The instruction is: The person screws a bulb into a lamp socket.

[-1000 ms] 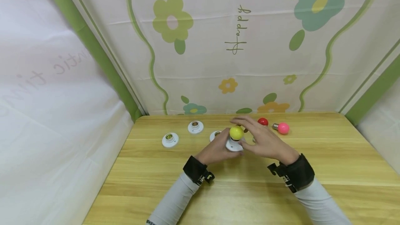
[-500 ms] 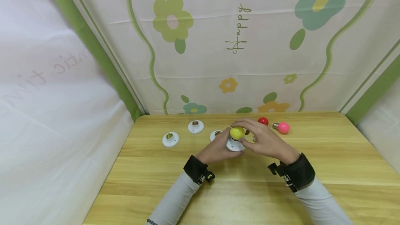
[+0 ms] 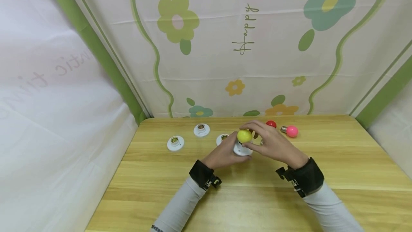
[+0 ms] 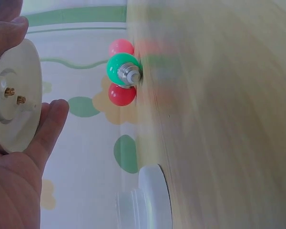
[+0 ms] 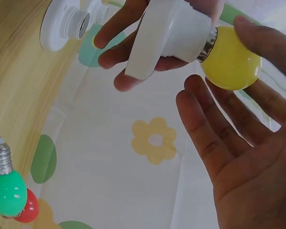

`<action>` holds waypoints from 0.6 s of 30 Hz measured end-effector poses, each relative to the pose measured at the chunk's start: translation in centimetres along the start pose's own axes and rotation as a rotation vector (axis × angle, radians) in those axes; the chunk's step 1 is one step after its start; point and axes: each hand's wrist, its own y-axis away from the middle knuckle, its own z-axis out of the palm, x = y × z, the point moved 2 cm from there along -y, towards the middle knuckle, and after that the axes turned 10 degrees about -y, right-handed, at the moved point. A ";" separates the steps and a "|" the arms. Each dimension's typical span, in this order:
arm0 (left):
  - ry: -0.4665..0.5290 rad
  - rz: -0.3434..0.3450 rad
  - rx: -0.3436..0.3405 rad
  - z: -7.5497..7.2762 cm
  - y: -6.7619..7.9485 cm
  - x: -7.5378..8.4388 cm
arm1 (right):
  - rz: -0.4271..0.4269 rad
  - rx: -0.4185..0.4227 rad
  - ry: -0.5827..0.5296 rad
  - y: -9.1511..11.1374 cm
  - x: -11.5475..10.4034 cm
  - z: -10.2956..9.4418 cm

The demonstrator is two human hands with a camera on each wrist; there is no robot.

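A yellow bulb (image 5: 231, 59) shows a band of metal thread (image 5: 209, 45) at the mouth of a raised white socket (image 5: 167, 38), where a crooked entry could bind it, most likely through a tilt between the two pieces. The smooth globe might also slip in a light pinch, or the socket turn along with it if its base is loosely held; a drop would probably end on the surface (image 3: 206, 203) below. Both hands meet at the socket: the left hand (image 3: 225, 153) grips its base, while the right hand (image 3: 273, 144) pinches the bulb between thumb and finger. Beyond the socket, to its right, lie a red bulb (image 3: 271, 124) and a pink bulb (image 3: 292, 131).
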 end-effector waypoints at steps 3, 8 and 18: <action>0.002 0.015 0.007 -0.7 0.1 1.4 | 0.015 -0.032 -0.027 0.1 0.1 0.0; 0.020 0.044 0.009 -1.8 0.0 3.3 | -0.017 -0.082 -0.073 0.1 0.2 0.1; 0.014 0.051 0.015 -1.9 0.1 3.4 | -0.060 -0.060 -0.060 0.1 0.3 0.2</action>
